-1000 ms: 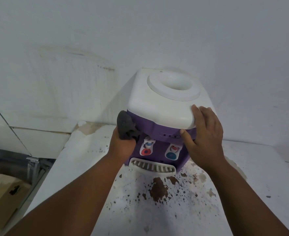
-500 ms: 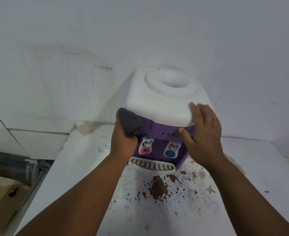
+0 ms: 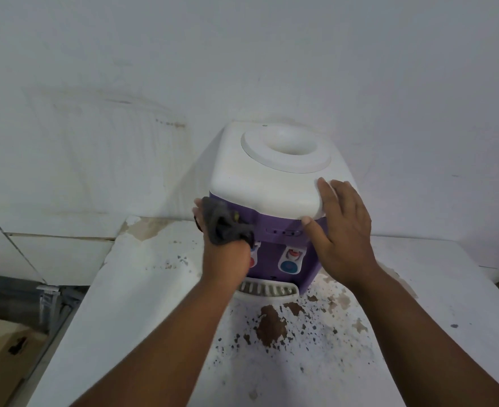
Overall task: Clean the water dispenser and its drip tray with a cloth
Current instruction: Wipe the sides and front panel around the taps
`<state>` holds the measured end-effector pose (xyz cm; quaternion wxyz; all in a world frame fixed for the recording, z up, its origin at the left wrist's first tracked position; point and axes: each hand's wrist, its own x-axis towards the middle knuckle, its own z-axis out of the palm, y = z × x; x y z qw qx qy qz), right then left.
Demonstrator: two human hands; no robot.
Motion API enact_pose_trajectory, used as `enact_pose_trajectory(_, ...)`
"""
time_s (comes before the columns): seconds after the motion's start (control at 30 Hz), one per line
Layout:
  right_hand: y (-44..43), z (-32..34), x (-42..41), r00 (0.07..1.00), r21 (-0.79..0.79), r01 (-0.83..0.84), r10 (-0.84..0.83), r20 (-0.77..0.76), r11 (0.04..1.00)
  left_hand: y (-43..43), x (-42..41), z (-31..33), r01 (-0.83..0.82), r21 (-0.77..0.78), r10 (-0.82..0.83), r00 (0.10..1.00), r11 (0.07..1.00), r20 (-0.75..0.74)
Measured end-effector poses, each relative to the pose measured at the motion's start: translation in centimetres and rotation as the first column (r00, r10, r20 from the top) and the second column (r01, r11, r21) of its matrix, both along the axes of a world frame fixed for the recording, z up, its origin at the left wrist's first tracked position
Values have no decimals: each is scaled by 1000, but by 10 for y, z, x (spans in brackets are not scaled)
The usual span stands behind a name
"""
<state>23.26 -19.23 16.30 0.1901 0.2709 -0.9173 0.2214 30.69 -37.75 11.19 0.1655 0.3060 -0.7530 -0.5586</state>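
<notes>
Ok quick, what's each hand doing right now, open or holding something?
Left hand: grips the grey cloth against the purple front of the dispenser.
Right hand: open, resting on its white top corner.

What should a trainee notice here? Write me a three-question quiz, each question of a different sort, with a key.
1. True or false: the left hand presses the grey cloth against the purple body of the water dispenser.
2. Which part of the dispenser does the right hand rest on? A. its rear left corner B. its front right corner C. its base
3. Fill in: the slotted drip tray at the dispenser's foot is ____ in colour.
Key: 1 true; 2 B; 3 white.
</notes>
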Motion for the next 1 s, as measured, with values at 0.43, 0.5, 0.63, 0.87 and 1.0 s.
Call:
enact_pose_trajectory(0.43, -16, -40, 85, 741, -779, 359, 350, 573, 514, 86, 42, 6, 441, -484, -460, 884, 755, 88)
enact_pose_trajectory(0.5, -11, -47, 91, 653, -804, 370, 486, 581, 465, 86, 50, 2, 549, -452, -582, 809, 704, 76)
enact_pose_trajectory(0.63, 8, -44, 92, 669, -792, 383, 448, 593, 475, 79, 58, -2, 501, -318, -558, 822, 805, -118)
enact_pose_trajectory(0.87, 24, -2, 68, 959, -796, 224, 19, 283, 562, 30, 57, 9, 103, -607, -437, 788, 788, -433)
enact_pose_trajectory(1.0, -19, 12, 45, 987, -429, -119, 60, -150, 895, -2, 26, 36, -163, -745, -236, 886, 647, -399)
